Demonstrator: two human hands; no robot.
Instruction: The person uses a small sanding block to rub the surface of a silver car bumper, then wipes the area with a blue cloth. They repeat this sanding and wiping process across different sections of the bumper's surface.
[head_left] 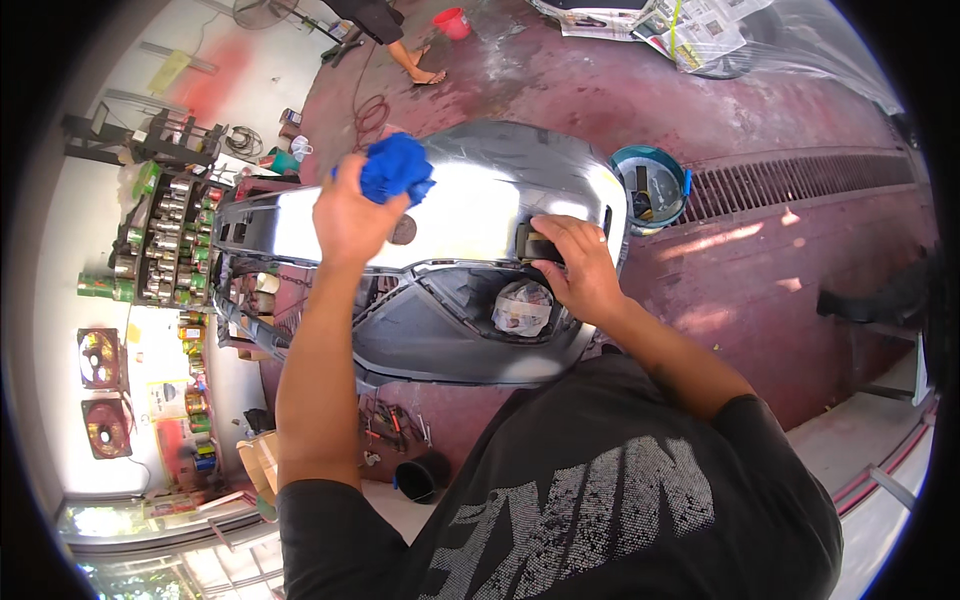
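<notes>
A grey-and-white primed car bumper (470,215) lies in front of me. My left hand (350,220) is raised over its left part, closed around a crumpled blue cloth (397,168). On the bumper's right part, my right hand (580,262) grips a dark sanding block (537,243) that rests against the surface. The fingers cover part of this block. A round opening nearer to me is filled with crumpled newspaper (522,308).
A teal bucket (650,190) stands beyond the bumper's right end, next to a floor grate (780,185). Shelves of cans (170,240) line the left wall. A black bucket (422,476) sits near me. Another person's legs (405,55) and a red bucket (452,23) are farther off.
</notes>
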